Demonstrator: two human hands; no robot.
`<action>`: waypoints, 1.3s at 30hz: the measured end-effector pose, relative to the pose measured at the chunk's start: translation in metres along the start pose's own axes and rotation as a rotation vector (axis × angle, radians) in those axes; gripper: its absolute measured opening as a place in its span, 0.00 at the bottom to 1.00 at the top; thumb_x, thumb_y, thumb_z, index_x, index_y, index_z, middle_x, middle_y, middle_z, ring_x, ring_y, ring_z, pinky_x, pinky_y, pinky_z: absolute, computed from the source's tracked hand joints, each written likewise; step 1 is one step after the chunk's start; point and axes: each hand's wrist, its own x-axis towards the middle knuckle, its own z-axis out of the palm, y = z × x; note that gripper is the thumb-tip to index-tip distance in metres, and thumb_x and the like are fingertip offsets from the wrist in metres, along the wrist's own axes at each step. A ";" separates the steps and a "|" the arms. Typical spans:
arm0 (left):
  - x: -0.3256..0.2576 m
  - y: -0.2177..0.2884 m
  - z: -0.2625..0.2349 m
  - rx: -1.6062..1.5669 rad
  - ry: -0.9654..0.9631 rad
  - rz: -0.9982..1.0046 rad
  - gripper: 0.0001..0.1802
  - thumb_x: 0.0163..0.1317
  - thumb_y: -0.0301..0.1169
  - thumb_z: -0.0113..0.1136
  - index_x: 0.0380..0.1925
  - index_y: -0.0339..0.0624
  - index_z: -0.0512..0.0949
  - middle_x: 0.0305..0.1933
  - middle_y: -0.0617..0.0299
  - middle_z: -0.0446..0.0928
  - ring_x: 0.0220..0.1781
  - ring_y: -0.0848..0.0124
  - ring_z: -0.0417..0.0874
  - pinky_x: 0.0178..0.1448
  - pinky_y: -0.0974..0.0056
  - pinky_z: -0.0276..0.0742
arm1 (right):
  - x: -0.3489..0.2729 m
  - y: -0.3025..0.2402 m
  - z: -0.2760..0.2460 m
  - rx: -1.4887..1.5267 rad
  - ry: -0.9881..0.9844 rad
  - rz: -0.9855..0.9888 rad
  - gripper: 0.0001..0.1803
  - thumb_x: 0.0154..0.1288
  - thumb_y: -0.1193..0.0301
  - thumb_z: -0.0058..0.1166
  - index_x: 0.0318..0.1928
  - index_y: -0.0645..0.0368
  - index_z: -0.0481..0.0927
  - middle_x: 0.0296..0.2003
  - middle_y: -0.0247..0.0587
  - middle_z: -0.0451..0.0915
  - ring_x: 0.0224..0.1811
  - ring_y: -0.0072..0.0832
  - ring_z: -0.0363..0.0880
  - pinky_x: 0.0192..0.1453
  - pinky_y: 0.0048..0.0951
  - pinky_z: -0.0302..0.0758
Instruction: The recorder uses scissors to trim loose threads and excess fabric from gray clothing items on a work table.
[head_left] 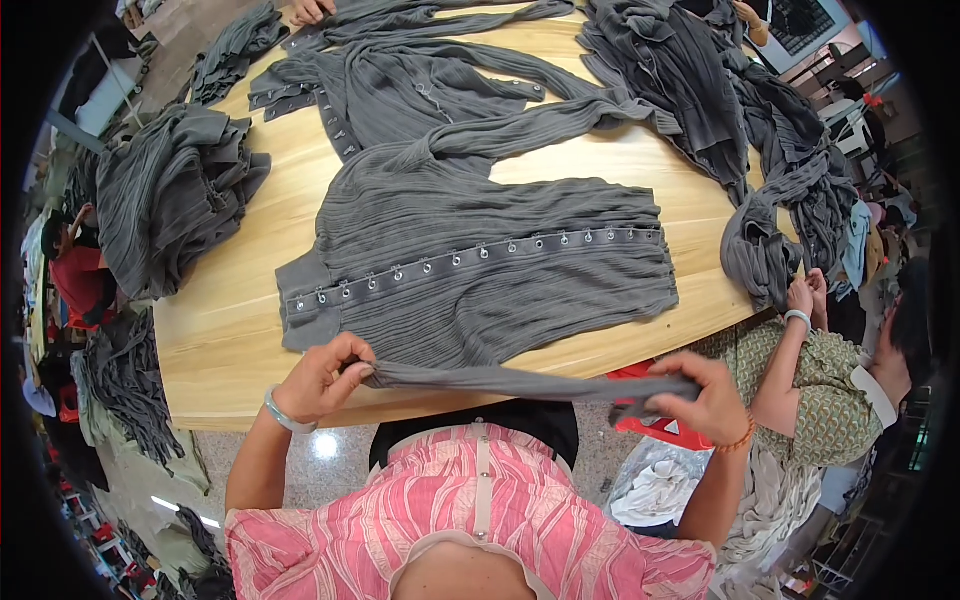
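Observation:
A dark grey ribbed long-sleeved top [400, 230] lies spread on the wooden table, its collar to the left and its hem to the right. A row of metal snaps or rings runs along its front placket [455, 262]. The near sleeve [490, 380] is stretched along the table's front edge between my hands. My left hand [325, 380] pinches this sleeve near the shoulder. Toward the cuff end, my right hand [700, 398] is closed around the sleeve, fingers curled over the cloth. The far sleeve reaches away to the upper right.
Another grey top [410, 95] lies beyond, with a person's hand [313, 10] at its far edge. Heaped grey garments stand left [175, 190] and right [670, 80]. At the right, a co-worker [810, 390] handles grey cloth. A red crate [665, 425] sits below the table edge.

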 end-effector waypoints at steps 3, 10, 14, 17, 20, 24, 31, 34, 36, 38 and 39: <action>0.015 -0.015 -0.003 -0.130 0.074 -0.048 0.02 0.68 0.23 0.55 0.40 0.37 0.74 0.34 0.71 0.71 0.33 0.83 0.68 0.37 0.74 0.67 | 0.036 0.003 -0.033 -0.280 0.123 0.065 0.19 0.45 0.70 0.70 0.42 0.56 0.84 0.26 0.41 0.81 0.27 0.27 0.80 0.34 0.28 0.75; 0.054 -0.012 -0.003 0.139 0.242 -0.155 0.03 0.67 0.23 0.57 0.38 0.35 0.75 0.26 0.63 0.74 0.27 0.78 0.71 0.32 0.71 0.68 | 0.113 0.054 -0.051 -0.807 0.498 -0.047 0.16 0.50 0.78 0.60 0.42 0.54 0.78 0.41 0.41 0.77 0.41 0.46 0.80 0.42 0.42 0.77; 0.065 0.001 0.005 0.431 0.304 -0.179 0.03 0.64 0.24 0.58 0.36 0.36 0.76 0.26 0.49 0.78 0.25 0.58 0.80 0.33 0.61 0.73 | 0.123 0.086 -0.044 -0.840 0.519 0.152 0.20 0.51 0.80 0.56 0.47 0.51 0.75 0.46 0.44 0.75 0.42 0.50 0.81 0.45 0.47 0.78; 0.062 -0.001 0.008 0.506 0.356 -0.107 0.03 0.63 0.22 0.58 0.37 0.38 0.76 0.26 0.49 0.78 0.25 0.57 0.80 0.33 0.61 0.74 | 0.130 0.103 -0.049 -0.873 0.630 0.293 0.18 0.54 0.81 0.54 0.45 0.52 0.73 0.44 0.47 0.75 0.37 0.53 0.82 0.42 0.51 0.78; 0.062 0.002 0.008 0.536 0.349 -0.095 0.03 0.63 0.21 0.58 0.37 0.37 0.75 0.26 0.49 0.77 0.25 0.57 0.78 0.33 0.61 0.73 | 0.123 0.120 -0.074 -0.832 0.760 0.284 0.16 0.54 0.82 0.52 0.43 0.52 0.75 0.40 0.47 0.77 0.38 0.54 0.81 0.42 0.51 0.77; 0.066 0.000 0.008 0.497 0.312 -0.157 0.04 0.63 0.20 0.58 0.36 0.35 0.74 0.25 0.52 0.75 0.24 0.64 0.75 0.32 0.64 0.72 | 0.114 0.146 -0.116 -0.765 0.907 0.245 0.14 0.56 0.81 0.51 0.41 0.49 0.79 0.40 0.43 0.80 0.42 0.52 0.81 0.44 0.48 0.77; 0.068 0.000 0.007 0.500 0.306 -0.200 0.04 0.62 0.19 0.57 0.36 0.35 0.73 0.23 0.55 0.74 0.23 0.67 0.72 0.32 0.66 0.70 | 0.123 0.150 -0.160 -0.852 0.856 0.290 0.13 0.55 0.74 0.56 0.41 0.47 0.85 0.39 0.43 0.83 0.44 0.47 0.82 0.48 0.45 0.78; 0.069 0.006 0.007 0.504 0.300 -0.232 0.04 0.63 0.19 0.57 0.36 0.35 0.73 0.23 0.55 0.73 0.23 0.68 0.72 0.31 0.66 0.70 | 0.132 0.142 -0.188 -0.868 0.770 0.471 0.14 0.53 0.71 0.59 0.41 0.44 0.88 0.39 0.51 0.85 0.44 0.47 0.82 0.51 0.43 0.79; 0.068 0.005 0.008 0.501 0.310 -0.218 0.04 0.63 0.19 0.57 0.36 0.35 0.73 0.23 0.55 0.73 0.23 0.68 0.71 0.31 0.66 0.70 | 0.135 0.145 -0.208 -0.857 0.717 0.520 0.13 0.52 0.71 0.60 0.39 0.44 0.89 0.39 0.51 0.85 0.46 0.47 0.82 0.51 0.42 0.79; 0.068 0.005 0.009 0.495 0.321 -0.206 0.04 0.63 0.19 0.57 0.36 0.35 0.73 0.23 0.55 0.73 0.22 0.68 0.71 0.31 0.66 0.69 | 0.134 0.148 -0.224 -0.953 0.635 0.496 0.12 0.50 0.67 0.64 0.38 0.45 0.89 0.39 0.49 0.85 0.48 0.45 0.82 0.53 0.42 0.78; 0.068 0.007 0.009 0.501 0.317 -0.214 0.04 0.63 0.19 0.57 0.36 0.35 0.73 0.22 0.55 0.73 0.22 0.68 0.71 0.31 0.66 0.69 | 0.133 0.147 -0.232 -0.974 0.582 0.485 0.13 0.49 0.66 0.65 0.39 0.45 0.89 0.39 0.48 0.85 0.48 0.44 0.82 0.53 0.42 0.78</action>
